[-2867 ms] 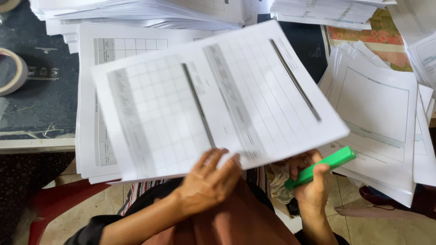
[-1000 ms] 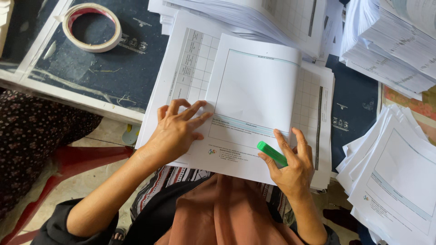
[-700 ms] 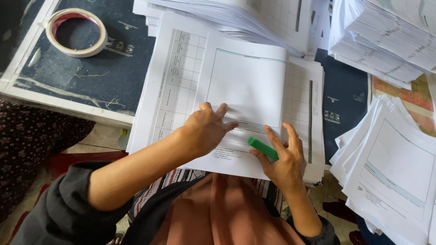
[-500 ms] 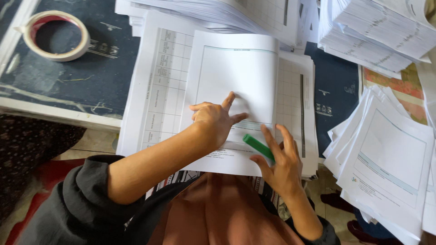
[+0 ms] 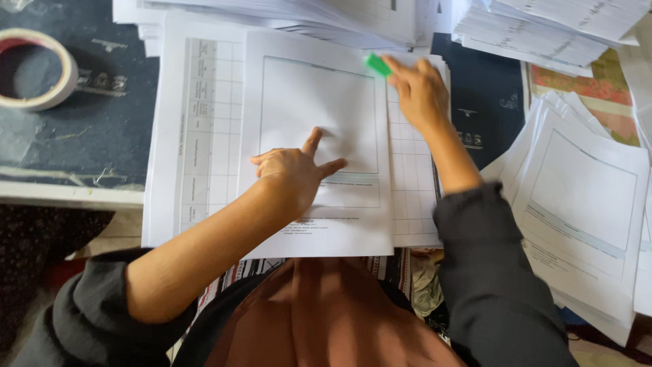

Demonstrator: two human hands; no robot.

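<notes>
Top sheet (image 5: 318, 109) under left hand (image 5: 293, 175), green tool (image 5: 378, 64) in right hand (image 5: 418, 92)

White sheet (image 5: 319, 102) with a ruled box, flat atop gridded papers (image 5: 197, 136); small green tool (image 5: 378, 64) at its top-right corner.

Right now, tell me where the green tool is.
In the head view, the green tool is in the right hand, at the top right corner of the folded sheet, just below the paper stacks.

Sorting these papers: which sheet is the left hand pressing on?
The left hand lies flat on the framed sheet atop the centre stack, not the gridded sheet beneath.
</notes>
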